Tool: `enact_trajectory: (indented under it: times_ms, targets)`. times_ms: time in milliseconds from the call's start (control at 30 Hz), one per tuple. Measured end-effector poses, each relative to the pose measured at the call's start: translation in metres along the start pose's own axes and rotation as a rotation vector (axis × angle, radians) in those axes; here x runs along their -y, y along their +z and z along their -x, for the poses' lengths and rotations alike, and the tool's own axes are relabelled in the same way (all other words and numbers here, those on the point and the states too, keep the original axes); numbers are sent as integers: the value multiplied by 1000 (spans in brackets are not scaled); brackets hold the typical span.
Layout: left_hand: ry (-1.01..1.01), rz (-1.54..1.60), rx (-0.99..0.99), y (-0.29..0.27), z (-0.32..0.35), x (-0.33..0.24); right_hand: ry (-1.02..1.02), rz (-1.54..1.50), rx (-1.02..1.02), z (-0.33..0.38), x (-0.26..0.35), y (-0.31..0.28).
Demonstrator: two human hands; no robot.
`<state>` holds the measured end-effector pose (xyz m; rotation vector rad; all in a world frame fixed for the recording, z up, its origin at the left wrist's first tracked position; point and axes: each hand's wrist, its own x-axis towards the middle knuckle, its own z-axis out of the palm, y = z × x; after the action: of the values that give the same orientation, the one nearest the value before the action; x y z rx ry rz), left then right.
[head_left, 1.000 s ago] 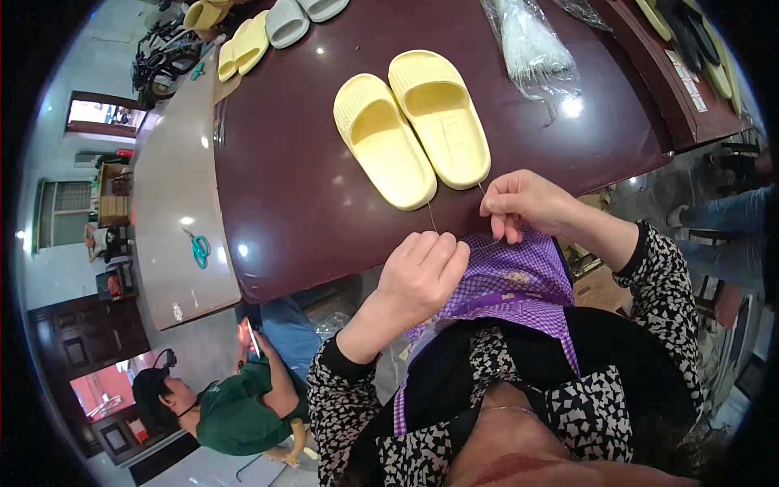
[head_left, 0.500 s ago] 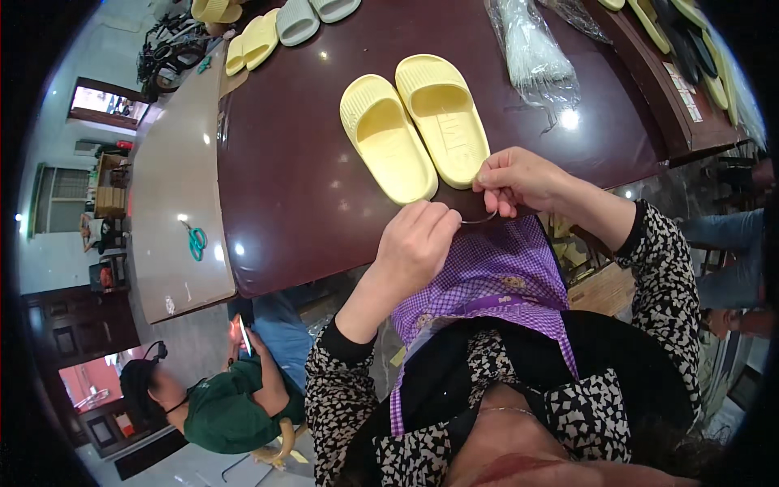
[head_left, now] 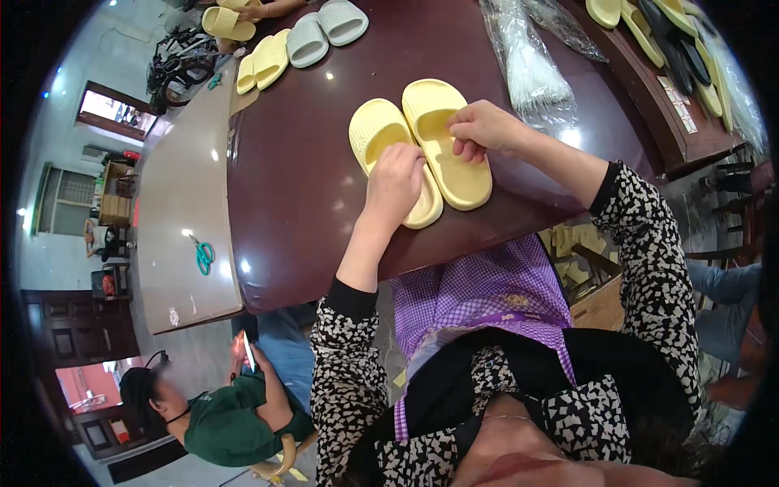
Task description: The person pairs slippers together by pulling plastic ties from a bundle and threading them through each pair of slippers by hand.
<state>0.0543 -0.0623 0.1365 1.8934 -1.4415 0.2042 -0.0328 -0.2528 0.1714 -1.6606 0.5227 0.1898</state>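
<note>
Two pale yellow slide slippers lie side by side on the dark red table [head_left: 292,178], toes pointing away from me. My left hand [head_left: 393,185] is over the opening of the left slipper [head_left: 376,118], its fingers closed in a pinch and partly hidden behind the knuckles. Above the right slipper [head_left: 466,183], close to its strap, my right hand [head_left: 487,134] pinches with thumb and forefinger, the other fingers curled. Whatever thin thing may be in the fingers is too small to make out.
A clear bag of thin white strands [head_left: 531,77] lies beyond my right hand. Grey slippers [head_left: 308,42] and yellow slippers [head_left: 270,61] stand at far left, near another person's hand [head_left: 272,8]. Green-handled scissors [head_left: 204,256] rest on the lighter table. A seated person [head_left: 243,422] holds a phone.
Both hands have moved forward from the near table edge to over the slippers. The thin dark strand seen between them no longer shows. Another person's hand has appeared at far left.
</note>
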Motion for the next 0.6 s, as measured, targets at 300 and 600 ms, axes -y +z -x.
enact_trajectory:
  times_ms: [300, 600]
  targets:
    - [7, -29, -19, 5, -8, 19, 8, 106, -10, 21, 3, -14]
    - [-11, 11, -92, 2, -5, 7, -184, 439, -307, -6, 20, -47]
